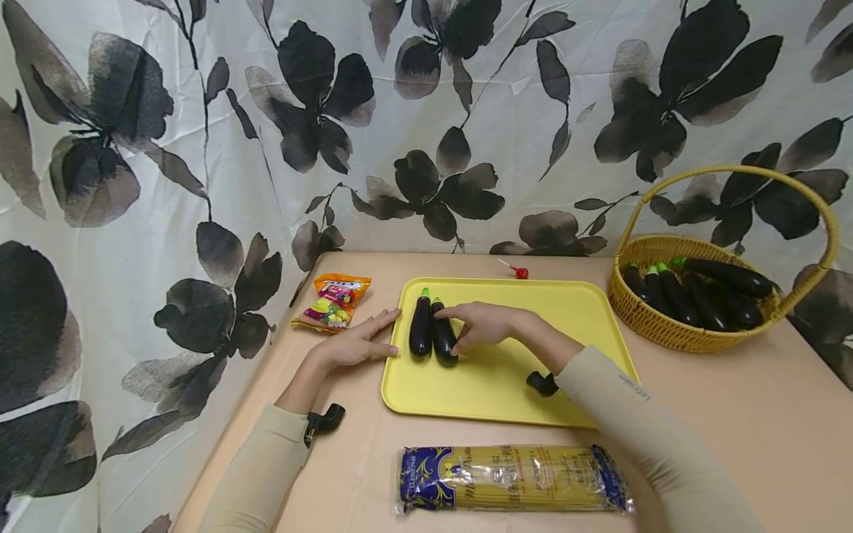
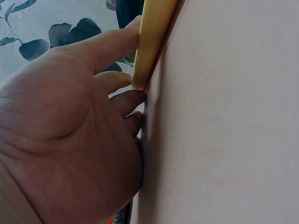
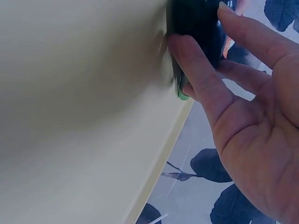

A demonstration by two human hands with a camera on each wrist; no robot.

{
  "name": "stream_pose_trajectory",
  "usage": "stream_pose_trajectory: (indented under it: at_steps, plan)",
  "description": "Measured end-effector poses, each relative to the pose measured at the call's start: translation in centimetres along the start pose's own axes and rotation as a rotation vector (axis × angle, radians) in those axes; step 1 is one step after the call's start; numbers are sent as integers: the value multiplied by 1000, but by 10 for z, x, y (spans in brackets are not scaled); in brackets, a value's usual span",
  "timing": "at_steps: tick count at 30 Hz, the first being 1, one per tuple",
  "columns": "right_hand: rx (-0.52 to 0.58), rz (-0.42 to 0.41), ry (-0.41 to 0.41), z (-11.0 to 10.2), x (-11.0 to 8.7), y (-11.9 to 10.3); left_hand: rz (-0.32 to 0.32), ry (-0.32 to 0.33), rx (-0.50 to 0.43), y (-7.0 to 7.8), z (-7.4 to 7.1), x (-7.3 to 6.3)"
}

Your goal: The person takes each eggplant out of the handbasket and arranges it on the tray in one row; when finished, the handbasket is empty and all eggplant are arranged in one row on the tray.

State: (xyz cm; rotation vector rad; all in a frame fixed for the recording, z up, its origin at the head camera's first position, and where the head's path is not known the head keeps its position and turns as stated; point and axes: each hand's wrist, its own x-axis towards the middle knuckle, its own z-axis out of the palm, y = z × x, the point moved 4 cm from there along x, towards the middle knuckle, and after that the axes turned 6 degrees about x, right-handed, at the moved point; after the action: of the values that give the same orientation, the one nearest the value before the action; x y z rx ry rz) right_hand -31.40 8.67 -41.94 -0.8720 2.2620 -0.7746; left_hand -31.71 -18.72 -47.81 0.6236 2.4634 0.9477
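Note:
Two dark eggplants lie side by side at the left of a yellow tray (image 1: pixel 520 392), green stems pointing to the back. My right hand (image 1: pixel 489 323) holds the right-hand eggplant (image 1: pixel 443 337), fingers near its stem end and thumb by its rounded end. In the right wrist view, the fingers and thumb of that right hand (image 3: pixel 252 102) rest against the glossy dark eggplant (image 3: pixel 196 28). The other eggplant (image 1: pixel 420 326) lies just left of it. At the tray's left rim my left hand (image 1: pixel 353 344) touches the edge with extended fingers; the left wrist view shows fingertips against the rim (image 2: pixel 152 37).
A wicker basket (image 1: pixel 693 342) with several eggplants and a tall handle stands right of the tray. An orange snack bag (image 1: pixel 333 302) lies at the left, a red lollipop (image 1: pixel 520 272) behind the tray, and a spaghetti pack (image 1: pixel 513 479) in front. Floral cloth (image 1: pixel 426 133) hangs behind.

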Motion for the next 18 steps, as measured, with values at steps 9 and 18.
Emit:
stream_pose_trajectory:
  at_steps: [9, 18]
  plan:
    - [18, 4, 6, -2, -7, 1, -4, 3, 5, 0, -1, -1]
    - [-25, -69, 68, -10, -23, 1, 1, 4, -4, 0, 0, 0]
